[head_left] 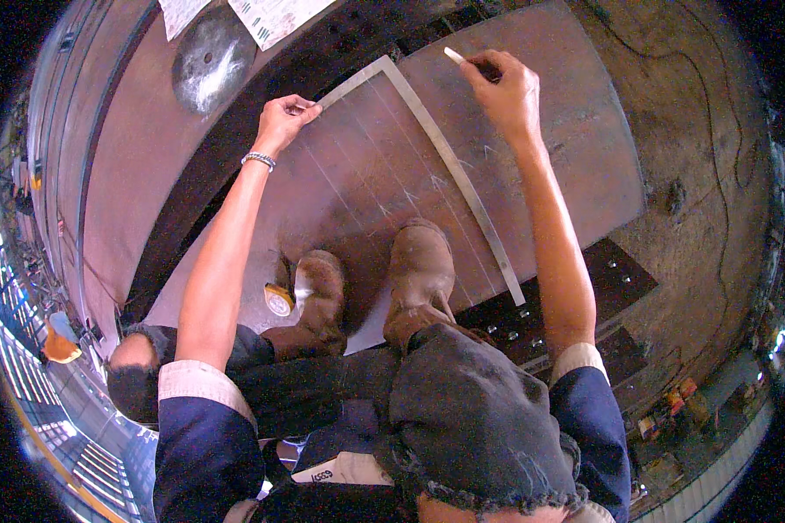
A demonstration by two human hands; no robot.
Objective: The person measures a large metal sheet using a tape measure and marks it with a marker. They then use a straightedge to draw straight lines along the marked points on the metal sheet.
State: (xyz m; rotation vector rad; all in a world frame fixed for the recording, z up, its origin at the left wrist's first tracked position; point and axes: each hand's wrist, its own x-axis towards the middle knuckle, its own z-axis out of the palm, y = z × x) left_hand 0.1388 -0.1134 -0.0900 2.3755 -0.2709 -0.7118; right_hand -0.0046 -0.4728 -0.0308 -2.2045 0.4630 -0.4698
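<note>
Framing square point(453, 161) should lie firmly flat: left hand point(283, 124) pinches its short arm's end, right hand point(508, 91) pinches white chalk point(453, 55).

Past the right edge of the brown metal plate point(584, 113) spreads a dull brown floor point(676, 113) crossed by thin dark cables point(714, 148); beyond the near right corner sits blurred clutter point(672, 401), with small white lights point(780, 338) glaring farther out. Well beyond the near left corner run rows of bright slatted panes point(17, 344), windows or skylights, I cannot tell which, bordered by a yellow bar point(61, 473).
</note>
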